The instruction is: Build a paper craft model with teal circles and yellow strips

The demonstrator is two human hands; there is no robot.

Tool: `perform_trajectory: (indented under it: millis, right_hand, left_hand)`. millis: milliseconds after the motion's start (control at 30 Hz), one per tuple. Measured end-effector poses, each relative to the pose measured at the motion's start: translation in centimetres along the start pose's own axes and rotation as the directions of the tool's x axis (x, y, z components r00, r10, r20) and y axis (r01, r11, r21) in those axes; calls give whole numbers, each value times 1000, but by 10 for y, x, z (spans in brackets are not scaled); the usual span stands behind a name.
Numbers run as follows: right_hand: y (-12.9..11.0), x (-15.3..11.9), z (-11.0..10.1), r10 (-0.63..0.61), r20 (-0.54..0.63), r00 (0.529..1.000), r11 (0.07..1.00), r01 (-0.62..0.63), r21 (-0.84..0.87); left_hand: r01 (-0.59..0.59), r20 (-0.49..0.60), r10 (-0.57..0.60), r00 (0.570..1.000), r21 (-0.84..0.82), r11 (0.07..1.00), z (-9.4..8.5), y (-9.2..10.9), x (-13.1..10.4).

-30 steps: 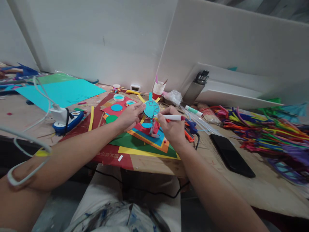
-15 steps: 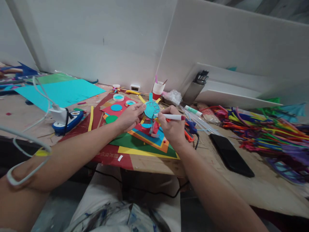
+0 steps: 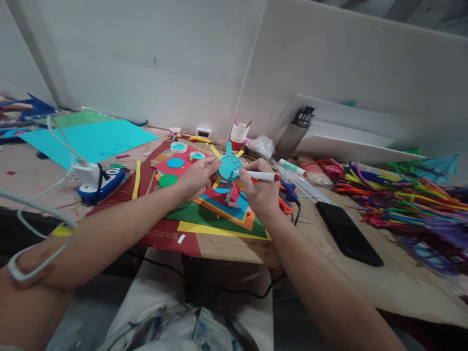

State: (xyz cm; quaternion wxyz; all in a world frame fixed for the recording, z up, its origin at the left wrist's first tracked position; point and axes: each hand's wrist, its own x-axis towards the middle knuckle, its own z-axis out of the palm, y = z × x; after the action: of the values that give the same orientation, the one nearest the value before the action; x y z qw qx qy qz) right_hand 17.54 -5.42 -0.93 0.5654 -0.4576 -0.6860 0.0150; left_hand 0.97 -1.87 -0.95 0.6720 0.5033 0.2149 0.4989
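Pinching disc [image 3: 230,168] in left hand [image 3: 196,178], marker [image 3: 262,176] in right hand [image 3: 262,195], we barely shift from a second ago; marking looks ongoing.

Soft, dim light falls on the pale panel [image 3: 153,58] at upper left; shadow darkens below the table [image 3: 413,290]; pipe cleaners [image 3: 402,195] at far right look smeared, stretched.

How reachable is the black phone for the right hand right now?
Likely yes: the black phone lies flat to the right of the right forearm, with nothing visible on top. The right hand holds a marker, so it would probably need freeing first.
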Motion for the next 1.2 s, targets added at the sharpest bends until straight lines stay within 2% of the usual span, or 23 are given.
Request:
perform_trajectory:
  millis: [700,967,1200]
  right_hand:
    - [0,0,1,3,-6,1000,1000,-3,3]
    - [-2,-1,4,13,11,1000,1000,-13,29]
    - [-3,-1,3,19,17,1000,999,-20,27]
  left_hand:
    - [8,-22,-8,1000,-11,1000,3,3,0]
    - [-13,30,13,999,31,999,2,-2,0]
    - [-6,44,6,999,5,1000,2,-1,-1]
